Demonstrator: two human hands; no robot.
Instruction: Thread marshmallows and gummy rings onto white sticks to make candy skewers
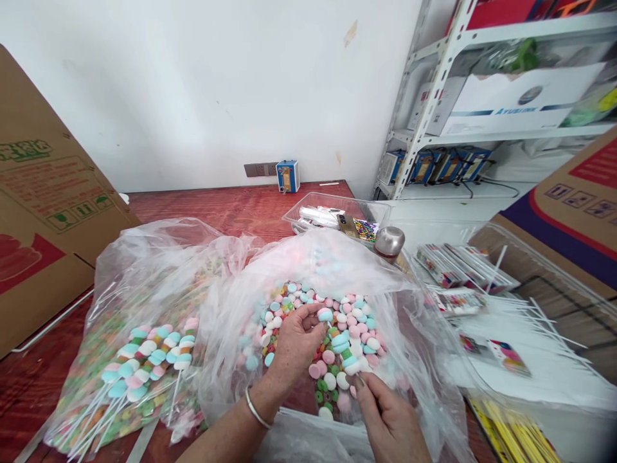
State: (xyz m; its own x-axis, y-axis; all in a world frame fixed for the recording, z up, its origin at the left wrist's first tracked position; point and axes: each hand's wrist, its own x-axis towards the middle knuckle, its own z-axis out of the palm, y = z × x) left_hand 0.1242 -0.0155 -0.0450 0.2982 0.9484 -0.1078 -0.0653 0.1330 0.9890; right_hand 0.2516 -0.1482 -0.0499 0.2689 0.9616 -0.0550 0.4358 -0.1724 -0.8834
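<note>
My left hand (pixel 296 344), with a bangle at the wrist, pinches a pink, white and blue marshmallow (pixel 325 314) between thumb and fingers. Just below it, a candy skewer (pixel 343 350) of blue and white marshmallows and a green ring tilts over the bin. My right hand (pixel 390 415) is closed at its lower end; the stick there is mostly hidden. Beneath both hands, loose pink, white and blue marshmallows (pixel 357 331) lie with green and red gummy rings (pixel 326 392) inside a clear plastic bag (pixel 405 308) spread open.
Finished-looking candy skewers (pixel 144 360) lie on a bag of gummy rings (pixel 96 347) at left. White sticks (pixel 525 341) and packets (pixel 465 267) fill a tray at right. Behind stand a metal cup (pixel 389 242) and a clear bin (pixel 313 202). Cardboard boxes (pixel 43 193) flank both sides.
</note>
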